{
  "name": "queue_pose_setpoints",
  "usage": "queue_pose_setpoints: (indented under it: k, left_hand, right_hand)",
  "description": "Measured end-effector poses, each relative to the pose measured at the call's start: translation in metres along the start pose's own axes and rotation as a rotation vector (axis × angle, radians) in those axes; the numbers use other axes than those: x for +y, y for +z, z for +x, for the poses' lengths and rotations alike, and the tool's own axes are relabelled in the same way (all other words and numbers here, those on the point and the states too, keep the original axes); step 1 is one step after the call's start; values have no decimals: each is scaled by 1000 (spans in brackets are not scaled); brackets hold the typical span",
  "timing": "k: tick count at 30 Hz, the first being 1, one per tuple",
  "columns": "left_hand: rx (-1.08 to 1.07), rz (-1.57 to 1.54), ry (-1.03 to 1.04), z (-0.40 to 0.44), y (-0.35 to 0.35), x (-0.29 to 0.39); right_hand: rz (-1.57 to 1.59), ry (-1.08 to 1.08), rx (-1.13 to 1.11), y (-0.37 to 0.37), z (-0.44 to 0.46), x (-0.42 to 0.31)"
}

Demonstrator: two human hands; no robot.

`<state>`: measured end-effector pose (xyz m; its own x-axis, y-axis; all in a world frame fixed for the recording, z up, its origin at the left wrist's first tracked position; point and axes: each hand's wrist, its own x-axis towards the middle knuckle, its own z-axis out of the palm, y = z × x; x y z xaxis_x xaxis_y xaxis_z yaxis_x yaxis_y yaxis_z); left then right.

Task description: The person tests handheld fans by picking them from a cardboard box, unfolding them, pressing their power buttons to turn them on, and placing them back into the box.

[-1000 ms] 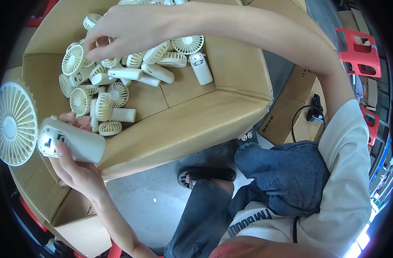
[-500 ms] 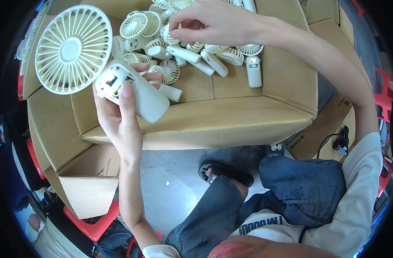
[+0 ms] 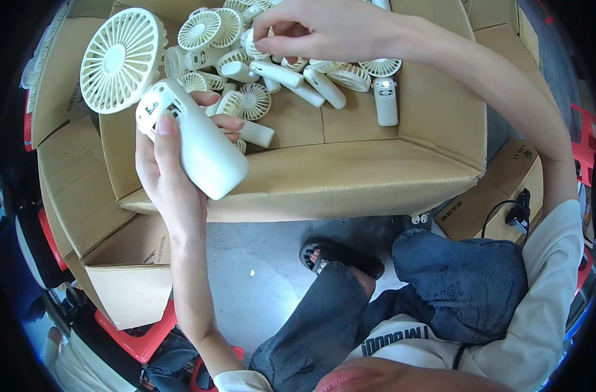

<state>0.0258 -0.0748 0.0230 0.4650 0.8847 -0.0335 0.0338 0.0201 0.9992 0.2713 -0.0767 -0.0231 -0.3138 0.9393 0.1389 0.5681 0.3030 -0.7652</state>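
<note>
My left hand (image 3: 171,153) grips a white handheld fan (image 3: 213,157) by its handle, thumb on the side with small openings. Its round slatted head (image 3: 115,60) points to the upper left, and the handle slants down to the right. Over the fan pile, my right hand (image 3: 304,29) has its fingers curled towards the thumb. What lies between those fingertips, if anything, is hidden. Right below it is a fan's small slatted head (image 3: 251,44). Several more white fans lie heaped in the large cardboard box (image 3: 350,173), among them a fan (image 3: 386,104) standing off to the right.
The box's near flap lies between the pile and my knees. A smaller carton (image 3: 461,209) with a black cable and plug (image 3: 518,212) is on the right. Red stools (image 3: 141,340) stand at lower left and at the right edge.
My left hand has turned the fan, so its head shows more edge-on and the handle end has swung downward. My right hand stays over the pile, almost unmoved.
</note>
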Motion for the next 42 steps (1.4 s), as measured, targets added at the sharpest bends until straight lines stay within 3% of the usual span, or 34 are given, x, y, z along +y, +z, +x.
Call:
queue_pose_setpoints:
  k: [6,8,9,12,13,16,24,33,42]
  left_hand:
    - [23,4,29,0,4,-3]
    - [-5,29,25,-2,2,-3]
    - [-32,54,18,-3,1,-3]
    - [-64,92,12,-3,2,-2]
    - [-67,110,8,-2,2,-2]
    - [-58,148,-2,-4,4,-1]
    - [32,307,79,-1,-5,-13]
    - [45,348,116,-4,-3,-9]
    - [63,399,162,-4,-1,-9]
  right_hand:
    - [-5,-215,112,-15,-3,-25]
    - [-91,-603,349,-16,-6,-44]
    - [-94,-606,345,-15,-11,-57]
    - [-1215,-139,-100,-13,-22,-116]
    - [-1217,-139,-99,-10,-19,-104]
    - [-221,-598,209,7,-5,-42]
    - [-52,-343,0,11,-10,-52]
    - [39,-330,-6,15,-11,-51]
    - [-95,-413,55,21,-13,-44]
